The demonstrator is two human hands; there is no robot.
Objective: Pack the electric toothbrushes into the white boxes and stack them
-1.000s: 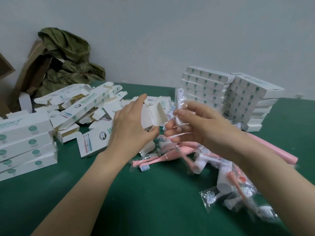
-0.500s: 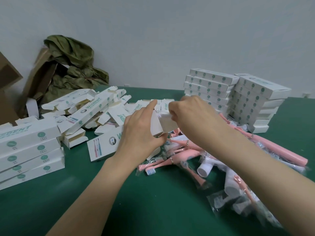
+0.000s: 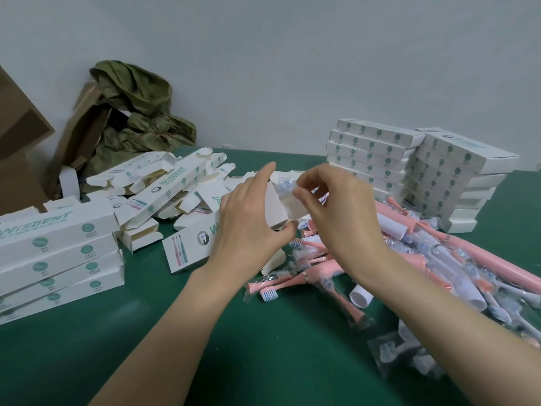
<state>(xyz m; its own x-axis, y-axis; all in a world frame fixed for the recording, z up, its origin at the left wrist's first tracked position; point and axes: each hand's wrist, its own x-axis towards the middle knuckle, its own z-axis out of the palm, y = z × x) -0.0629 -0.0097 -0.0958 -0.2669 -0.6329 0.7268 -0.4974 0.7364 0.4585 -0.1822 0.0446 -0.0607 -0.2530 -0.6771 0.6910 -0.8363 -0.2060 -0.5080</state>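
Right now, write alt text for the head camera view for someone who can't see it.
A person's left hand holds an open white box while the right hand pinches a bagged brush head at its mouth, above a green table with pink toothbrushes and stacked boxes.

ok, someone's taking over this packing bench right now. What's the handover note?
Left hand: holds an open white box above the green table.
Right hand: pinches a bagged brush head at that box's mouth; it is not yet fully in.
Done: closed boxes stacked in the left stack and the right stacks.
Left: a heap of bagged pink toothbrushes under the right arm, and a pile of empty boxes behind the left hand. Probably finish filling this box, close it, stack it, repeat.
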